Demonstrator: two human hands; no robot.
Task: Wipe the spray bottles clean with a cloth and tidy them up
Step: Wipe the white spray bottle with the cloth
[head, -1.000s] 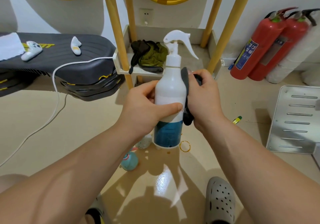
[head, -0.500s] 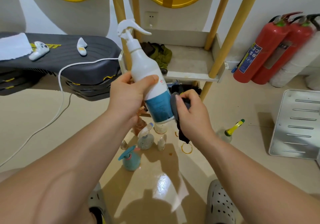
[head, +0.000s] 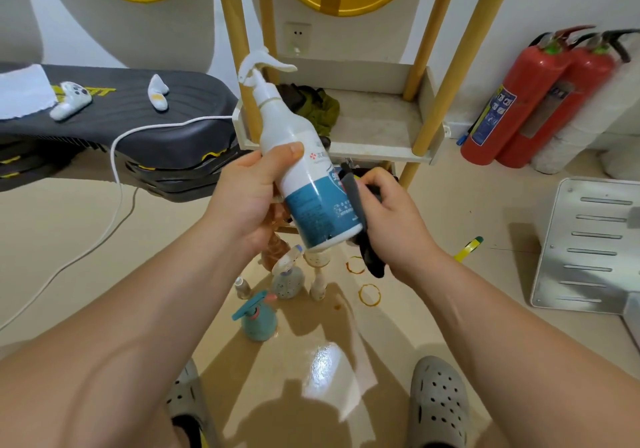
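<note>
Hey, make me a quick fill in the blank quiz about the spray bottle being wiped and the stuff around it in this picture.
1. The left hand grips a spray bottle that is ____ above its blue label.
2. The right hand presses a dark cloth against the ____ half of that bottle.
3. ____ red fire extinguishers stand by the wall.
Missing words: white; lower; Two.
</note>
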